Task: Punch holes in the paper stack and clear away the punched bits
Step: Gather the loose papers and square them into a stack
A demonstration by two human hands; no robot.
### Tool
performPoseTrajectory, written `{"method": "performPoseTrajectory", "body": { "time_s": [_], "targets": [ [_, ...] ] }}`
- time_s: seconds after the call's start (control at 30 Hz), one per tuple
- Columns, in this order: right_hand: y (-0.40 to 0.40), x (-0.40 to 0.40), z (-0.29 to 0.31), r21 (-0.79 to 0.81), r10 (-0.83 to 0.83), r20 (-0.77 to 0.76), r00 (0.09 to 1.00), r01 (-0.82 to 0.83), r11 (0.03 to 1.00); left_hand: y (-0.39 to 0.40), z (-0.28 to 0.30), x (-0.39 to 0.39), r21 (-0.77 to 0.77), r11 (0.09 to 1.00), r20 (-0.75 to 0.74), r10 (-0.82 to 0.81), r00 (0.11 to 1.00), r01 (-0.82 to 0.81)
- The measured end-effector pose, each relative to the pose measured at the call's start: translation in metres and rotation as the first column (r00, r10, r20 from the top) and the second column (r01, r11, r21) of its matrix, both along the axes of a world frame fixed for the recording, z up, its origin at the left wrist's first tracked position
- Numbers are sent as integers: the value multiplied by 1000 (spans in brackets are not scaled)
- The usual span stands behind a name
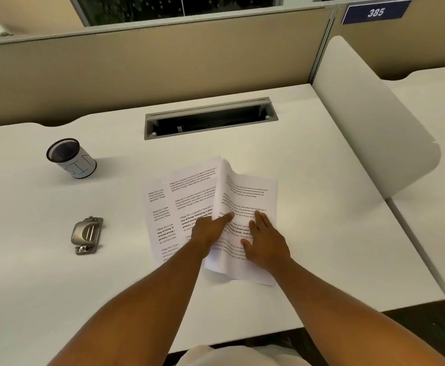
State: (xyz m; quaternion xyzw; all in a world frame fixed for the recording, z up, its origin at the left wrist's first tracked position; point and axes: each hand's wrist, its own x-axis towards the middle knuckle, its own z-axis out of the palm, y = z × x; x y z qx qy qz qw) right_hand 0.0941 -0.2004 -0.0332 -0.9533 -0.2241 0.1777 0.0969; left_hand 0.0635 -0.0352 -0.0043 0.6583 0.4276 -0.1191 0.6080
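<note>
Several printed white sheets (189, 202) lie fanned out on the white desk (110, 273) in front of me. The rightmost sheet (247, 196) is lifted along its left edge and curls upward. My left hand (210, 231) has its fingers on that raised edge, index finger extended. My right hand (266, 244) lies flat on the same sheet with fingers spread, pressing it down. A silver metal hole punch (86, 235) rests on the desk to the left, apart from both hands. A black mesh cup (70, 158) wrapped in a white label marked BIN stands at the far left.
A grey cable tray opening (210, 117) is set into the desk behind the papers. A beige partition wall (163, 62) runs along the back. A white rounded side divider (369, 122) stands on the right, with another desk beyond it.
</note>
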Motion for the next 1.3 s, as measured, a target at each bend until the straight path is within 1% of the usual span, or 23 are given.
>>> {"method": "performPoseTrajectory", "body": {
  "time_s": [0.13,0.3,0.37,0.43,0.5,0.57,0.67,0.77,0.83,0.93,1.0,1.1,1.17,1.3],
  "targets": [
    [-1,4,5,-13,43,37,998,-43,999,1,4,2,-10,1000,64,-24,998,25],
    [1,17,13,18,42,10,999,-43,999,2,4,-1,129,988,64,-89,994,80],
    [3,21,15,108,-52,-21,998,54,993,4,5,-3,180,979,84,-110,990,94],
    [5,25,18,214,-201,-56,978,209,954,9,5,-7,200,975,91,-115,989,95],
    [7,31,21,290,-322,-89,943,333,897,15,4,-10,175,981,100,-97,990,78],
    [9,38,25,323,-404,-127,906,423,846,22,4,-13,129,990,124,-73,990,57],
    [11,51,31,318,-496,-237,835,549,773,31,7,-16,39,999,178,-8,984,2],
    [13,65,37,297,-527,-444,724,674,676,36,12,-16,-71,995,193,83,978,-70],
    [15,71,42,309,-493,-573,655,729,610,38,15,-16,-117,987,196,132,972,-111],
    [19,77,42,376,-394,-661,639,736,563,42,17,-16,-158,974,201,191,961,-161],
    [23,79,43,393,-373,-664,648,727,563,46,17,-17,-136,974,197,206,959,-181],
    [28,85,45,416,-373,-622,689,694,588,52,12,-20,-85,970,168,237,957,-226],
    [32,89,46,437,-368,-609,703,684,584,58,6,-21,8,962,122,272,955,-274],
    [37,98,46,441,-405,-577,710,687,577,65,0,-25,210,907,27,367,930,-365]
  ]
}}
